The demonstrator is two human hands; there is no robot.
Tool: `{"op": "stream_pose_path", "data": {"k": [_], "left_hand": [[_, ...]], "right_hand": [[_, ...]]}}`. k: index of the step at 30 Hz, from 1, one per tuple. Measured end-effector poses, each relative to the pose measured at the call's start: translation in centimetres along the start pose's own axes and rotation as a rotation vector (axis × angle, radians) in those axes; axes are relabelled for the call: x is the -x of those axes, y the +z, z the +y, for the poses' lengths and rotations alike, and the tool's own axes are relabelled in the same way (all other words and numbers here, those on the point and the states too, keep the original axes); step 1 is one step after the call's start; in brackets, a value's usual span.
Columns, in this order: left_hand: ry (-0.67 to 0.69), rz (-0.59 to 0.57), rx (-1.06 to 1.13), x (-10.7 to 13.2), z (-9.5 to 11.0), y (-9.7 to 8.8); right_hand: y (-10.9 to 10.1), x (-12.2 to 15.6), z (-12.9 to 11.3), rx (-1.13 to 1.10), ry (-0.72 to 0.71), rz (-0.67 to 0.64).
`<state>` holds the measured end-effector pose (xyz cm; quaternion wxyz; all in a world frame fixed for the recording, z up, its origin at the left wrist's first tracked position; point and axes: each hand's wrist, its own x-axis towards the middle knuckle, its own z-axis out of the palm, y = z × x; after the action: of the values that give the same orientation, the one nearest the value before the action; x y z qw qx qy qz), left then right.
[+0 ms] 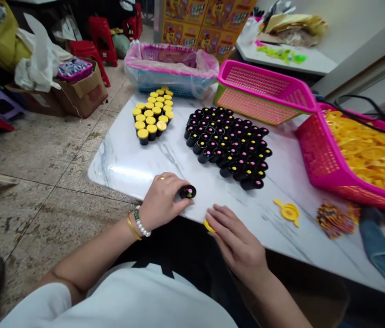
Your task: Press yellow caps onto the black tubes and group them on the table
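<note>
At the table's front edge, my left hand (166, 198) grips a small black cup (188, 192), its open mouth facing up with something pink inside. My right hand (235, 237) is a little to the right, its fingers closed on a round yellow lid (208, 225) that is mostly hidden. Beyond my hands stands a dense group of open black cups (226, 141) with pink or yellow bits in them. Further left are several black cups topped with yellow lids (150, 120). A loose yellow plastic piece with a ring and two tabs (290, 212) lies right of my right hand.
A pink basket (315, 159) of yellow plastic pieces stands at the right, near small printed packets (336, 218). A pink-and-green basket (264, 91) and a plastic-lined basket (171, 73) are along the far edge. Printed cartons (199, 27) are stacked behind; red stools (103, 41) stand left.
</note>
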<state>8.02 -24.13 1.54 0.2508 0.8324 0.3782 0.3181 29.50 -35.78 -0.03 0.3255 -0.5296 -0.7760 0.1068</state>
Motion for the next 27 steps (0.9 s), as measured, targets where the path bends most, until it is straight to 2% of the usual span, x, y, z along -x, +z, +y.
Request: {"op": "stream_pose_path", "data": {"k": [5,7,10,14,20,23,27], "left_hand": [[0.076,-0.070,-0.019,0.0,-0.5,0.2],[0.083,-0.073,-0.039,0.1,-0.6,0.2],[0.081,-0.070,-0.050,0.2,-0.7,0.1],[0.083,-0.065,-0.072,0.4,-0.7,0.2],[0.052,-0.125,-0.126,0.3,-0.6,0.2],[0.038,-0.165,-0.139,0.3,-0.4,0.3],[0.041,-0.138,-0.154,0.4,-0.3,0.4]], "right_hand": [[-1.1,-3.5,-1.3,-0.467,0.392,-0.056],[-0.7,-5.5,-1.6,-0.562,0.488,-0.096],[0.4,-8.0,-1.5,-0.650,0.578,-0.084],[1.1,-9.4,-1.5,-0.647,0.683,-0.118],[1.2,-9.3,-2.6,-0.649,0.864,-0.212],[1.4,-9.5,-2.7,-0.615,0.880,-0.167],[1.4,-9.5,-2.5,-0.607,0.865,-0.222]]}}
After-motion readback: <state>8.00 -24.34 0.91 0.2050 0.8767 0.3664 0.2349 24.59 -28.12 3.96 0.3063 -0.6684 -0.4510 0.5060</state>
